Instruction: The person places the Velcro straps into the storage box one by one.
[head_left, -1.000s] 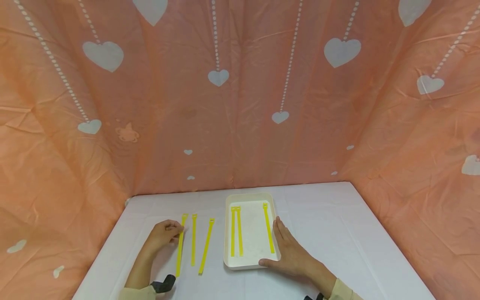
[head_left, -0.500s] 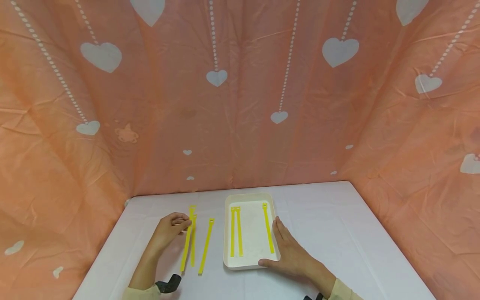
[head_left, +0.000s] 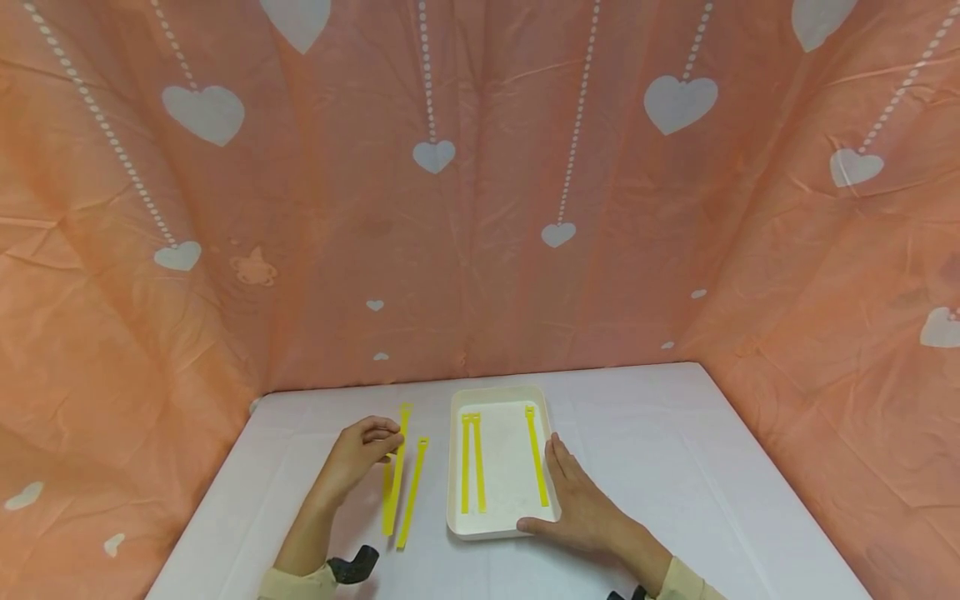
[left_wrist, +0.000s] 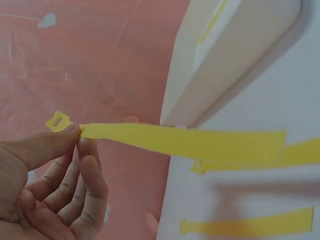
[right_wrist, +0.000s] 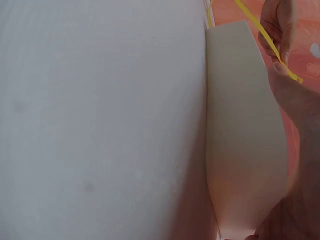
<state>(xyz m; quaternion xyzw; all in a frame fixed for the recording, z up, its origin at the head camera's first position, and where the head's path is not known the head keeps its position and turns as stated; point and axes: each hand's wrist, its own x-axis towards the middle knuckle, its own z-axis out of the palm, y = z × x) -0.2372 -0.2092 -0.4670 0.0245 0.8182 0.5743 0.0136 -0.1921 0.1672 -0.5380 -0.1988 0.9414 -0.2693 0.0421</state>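
My left hand (head_left: pixel 360 454) pinches a yellow slotted-head cable strap (head_left: pixel 398 475) between thumb and forefinger, just below its head. In the left wrist view that cable strap (left_wrist: pixel 175 137) stretches out above the table, its other fingers loosely bent. Two similar straps lie beneath and beside it: one (head_left: pixel 387 487) mostly covered, another (head_left: pixel 412 496) farther right. A shallow white tray (head_left: pixel 453 467) holds three yellow straps, two (head_left: pixel 480 467) near its left wall and one (head_left: pixel 537 458) near its right. My right hand (head_left: pixel 585 504) rests against the tray's right side, fingers straight, thumb at the near corner.
A white-covered table (head_left: pixel 675 467) carries everything. Behind and on both sides hangs an orange-pink curtain (head_left: pixel 495 275) with white hearts. Black wrist straps (head_left: pixel 354 565) show near the sleeves.
My left hand has lifted the leftmost cable strap and carried it rightward, over the neighbouring strap toward the tray. The right hand and tray stay where they were.
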